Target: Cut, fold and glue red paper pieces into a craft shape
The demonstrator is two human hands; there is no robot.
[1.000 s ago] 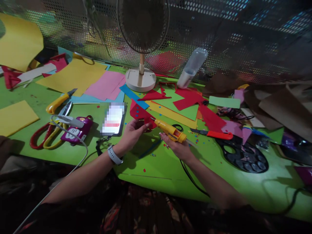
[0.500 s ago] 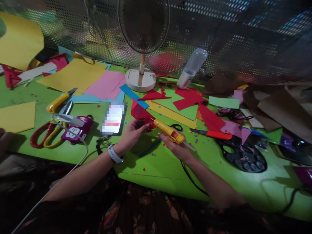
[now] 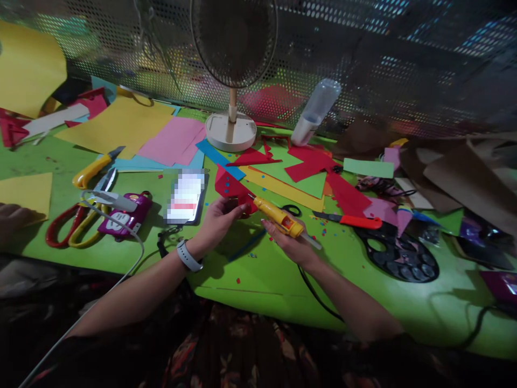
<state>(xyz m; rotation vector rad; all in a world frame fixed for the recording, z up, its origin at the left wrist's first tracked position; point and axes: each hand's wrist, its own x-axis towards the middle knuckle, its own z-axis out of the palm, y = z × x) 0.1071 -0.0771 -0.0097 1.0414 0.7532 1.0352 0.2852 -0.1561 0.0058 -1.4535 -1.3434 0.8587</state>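
A yellow glue gun (image 3: 277, 215) is gripped in my right hand (image 3: 291, 243), its nozzle pointing up and left and a pale glue stick poking from the rear. Between the thumb and fingers of my left hand (image 3: 220, 222) is a piece of red paper (image 3: 232, 187) with small blue dots on it. The nozzle tip touches or nearly touches this paper; I cannot tell which. Left of my left hand lies a phone (image 3: 186, 196) with a lit, blurred screen. Small black-handled scissors (image 3: 291, 210) rest partly behind the glue gun.
Large scissors (image 3: 76, 226), a yellow knife (image 3: 95, 168) and a purple power bank (image 3: 128, 215) lie left. A fan (image 3: 231, 132) and tilted bottle (image 3: 315, 113) stand behind. An orange cutter (image 3: 351, 221) and black palette (image 3: 404, 258) lie right. Another person's hand (image 3: 16, 215) touches yellow paper.
The whole view has shifted slightly, so things sit a little further left. Both hands keep their hold on the paper and glue gun. The other person's hand has come onto the yellow paper.
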